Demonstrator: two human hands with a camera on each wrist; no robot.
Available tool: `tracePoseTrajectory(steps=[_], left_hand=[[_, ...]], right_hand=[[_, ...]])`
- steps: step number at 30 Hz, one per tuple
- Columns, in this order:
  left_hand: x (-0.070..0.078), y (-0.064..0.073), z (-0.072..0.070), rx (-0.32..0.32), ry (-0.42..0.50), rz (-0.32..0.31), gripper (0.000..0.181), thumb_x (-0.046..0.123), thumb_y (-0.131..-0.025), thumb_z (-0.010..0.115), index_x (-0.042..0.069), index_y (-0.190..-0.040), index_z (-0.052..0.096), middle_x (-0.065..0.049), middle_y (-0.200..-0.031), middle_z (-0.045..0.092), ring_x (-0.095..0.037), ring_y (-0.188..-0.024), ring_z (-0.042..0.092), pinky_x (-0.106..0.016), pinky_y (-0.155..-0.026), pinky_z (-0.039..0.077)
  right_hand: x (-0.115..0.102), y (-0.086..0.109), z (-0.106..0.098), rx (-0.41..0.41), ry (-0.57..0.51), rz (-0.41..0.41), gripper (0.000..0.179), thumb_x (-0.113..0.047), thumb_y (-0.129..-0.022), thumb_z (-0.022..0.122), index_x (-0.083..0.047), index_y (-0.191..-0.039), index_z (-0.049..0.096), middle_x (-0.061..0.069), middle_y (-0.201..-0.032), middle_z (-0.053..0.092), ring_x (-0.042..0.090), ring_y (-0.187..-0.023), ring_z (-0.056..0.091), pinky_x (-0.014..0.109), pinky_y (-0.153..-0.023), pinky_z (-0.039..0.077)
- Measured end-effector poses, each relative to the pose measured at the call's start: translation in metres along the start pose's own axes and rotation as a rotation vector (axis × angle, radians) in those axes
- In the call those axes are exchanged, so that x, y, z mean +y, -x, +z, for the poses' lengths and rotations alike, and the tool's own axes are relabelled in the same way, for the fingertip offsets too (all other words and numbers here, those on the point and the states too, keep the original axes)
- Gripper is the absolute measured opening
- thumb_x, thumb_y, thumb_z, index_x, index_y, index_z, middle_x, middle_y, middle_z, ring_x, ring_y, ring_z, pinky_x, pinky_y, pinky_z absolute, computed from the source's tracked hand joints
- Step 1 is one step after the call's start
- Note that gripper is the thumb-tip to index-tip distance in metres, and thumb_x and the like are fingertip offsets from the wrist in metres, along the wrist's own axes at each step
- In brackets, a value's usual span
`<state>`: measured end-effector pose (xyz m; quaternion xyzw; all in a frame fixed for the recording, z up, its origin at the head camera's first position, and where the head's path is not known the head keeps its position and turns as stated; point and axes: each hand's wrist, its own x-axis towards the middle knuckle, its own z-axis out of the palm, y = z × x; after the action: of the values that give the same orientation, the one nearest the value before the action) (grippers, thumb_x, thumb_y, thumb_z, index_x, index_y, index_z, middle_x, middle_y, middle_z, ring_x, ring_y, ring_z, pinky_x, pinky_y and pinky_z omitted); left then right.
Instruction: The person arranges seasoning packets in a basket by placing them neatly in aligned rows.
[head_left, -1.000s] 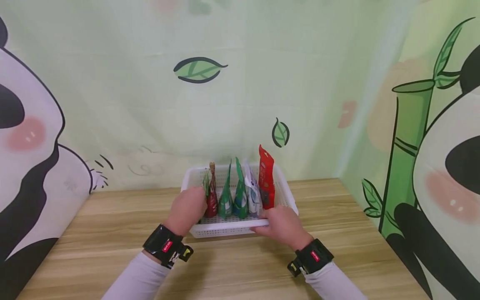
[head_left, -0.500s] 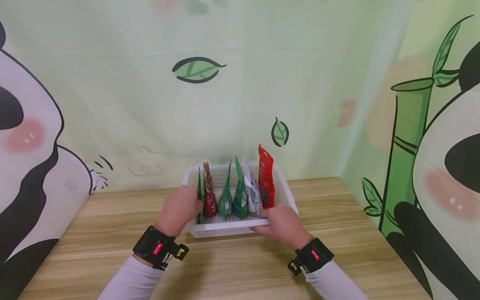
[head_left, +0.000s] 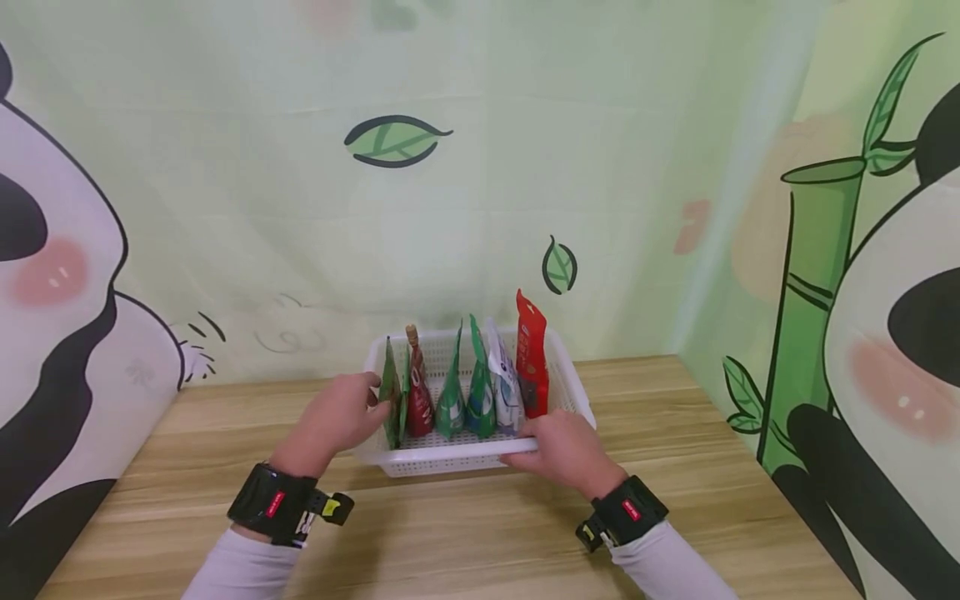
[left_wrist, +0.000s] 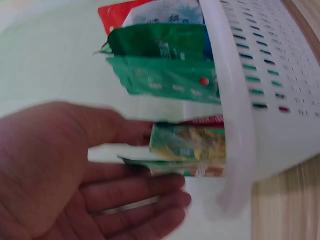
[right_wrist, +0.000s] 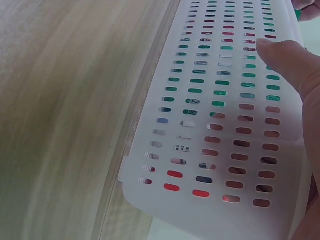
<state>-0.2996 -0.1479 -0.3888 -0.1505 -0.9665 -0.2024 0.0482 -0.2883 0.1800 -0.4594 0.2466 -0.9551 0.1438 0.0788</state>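
A white perforated basket (head_left: 450, 455) holds a row of upright snack-type packets. My left hand (head_left: 333, 421) is at its left end, thumb and fingers spread beside the leftmost flat green packet (head_left: 389, 396). In the left wrist view the fingers (left_wrist: 132, 192) are nearly straight. The thumb lies near a green-and-yellow packet (left_wrist: 187, 141); whether it touches is unclear. My right hand (head_left: 567, 448) grips the front rim near the right corner, its thumb (right_wrist: 282, 52) pressed on the outer wall and its other fingers mostly hidden inside.
Further right in the basket stand a dark red packet (head_left: 422, 407), two green packets (head_left: 452, 404), a white packet (head_left: 507, 387) and a tall red packet (head_left: 532, 354). The basket sits on a wooden table (head_left: 480, 533) against a printed cloth backdrop (head_left: 262, 208).
My left hand has moved left and loosened its fingers. The leftmost green packet has shifted left and now stands in view, and the dark red one leans slightly left. The right hand stays put.
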Motion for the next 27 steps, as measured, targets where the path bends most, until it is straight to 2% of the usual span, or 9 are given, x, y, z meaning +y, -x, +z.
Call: tracePoseTrajectory(steps=[5, 10, 17, 22, 27], left_hand=[[-0.013, 0.002, -0.003, -0.027, 0.057, 0.063, 0.038, 0.019, -0.093, 0.065, -0.007, -0.121, 0.065, -0.02, -0.105, 0.075, -0.033, -0.098, 0.071, -0.049, -0.085, 0.058], [-0.015, 0.002, 0.0, -0.039, 0.031, 0.105, 0.045, 0.013, -0.091, 0.06, -0.005, -0.133, 0.061, -0.02, -0.113, 0.074, -0.034, -0.104, 0.071, -0.05, -0.089, 0.058], [-0.013, -0.001, 0.007, -0.015, 0.002, 0.13, 0.041, 0.006, -0.091, 0.059, -0.003, -0.13, 0.063, -0.018, -0.106, 0.076, -0.03, -0.097, 0.072, -0.045, -0.081, 0.06], [-0.013, -0.002, 0.007, 0.001, -0.039, 0.102, 0.039, 0.007, -0.092, 0.059, -0.002, -0.13, 0.063, -0.012, -0.099, 0.075, -0.02, -0.083, 0.067, -0.039, -0.073, 0.057], [-0.011, -0.003, 0.006, 0.011, -0.043, 0.078, 0.036, 0.006, -0.094, 0.058, -0.001, -0.129, 0.064, -0.011, -0.095, 0.073, -0.017, -0.076, 0.061, -0.035, -0.067, 0.053]], right_hand=[[0.001, 0.0, 0.0, 0.011, -0.015, -0.007, 0.029, -0.053, -0.084, 0.08, -0.023, -0.084, 0.08, -0.019, -0.056, 0.053, 0.001, -0.049, 0.044, 0.021, -0.047, 0.03], [-0.001, 0.0, -0.001, 0.006, -0.025, 0.01, 0.03, -0.052, -0.083, 0.08, -0.023, -0.085, 0.08, -0.019, -0.057, 0.053, 0.002, -0.05, 0.045, 0.022, -0.047, 0.031], [-0.001, 0.0, 0.0, -0.002, -0.028, 0.007, 0.03, -0.052, -0.084, 0.08, -0.022, -0.087, 0.081, -0.019, -0.057, 0.054, 0.002, -0.049, 0.045, 0.021, -0.047, 0.031], [0.0, 0.0, 0.001, 0.003, -0.03, 0.006, 0.03, -0.051, -0.084, 0.08, -0.022, -0.088, 0.08, -0.018, -0.057, 0.054, 0.002, -0.049, 0.045, 0.021, -0.046, 0.031], [0.001, 0.0, 0.002, 0.015, -0.023, -0.001, 0.029, -0.05, -0.084, 0.081, -0.022, -0.087, 0.08, -0.018, -0.058, 0.054, 0.002, -0.049, 0.045, 0.021, -0.046, 0.031]])
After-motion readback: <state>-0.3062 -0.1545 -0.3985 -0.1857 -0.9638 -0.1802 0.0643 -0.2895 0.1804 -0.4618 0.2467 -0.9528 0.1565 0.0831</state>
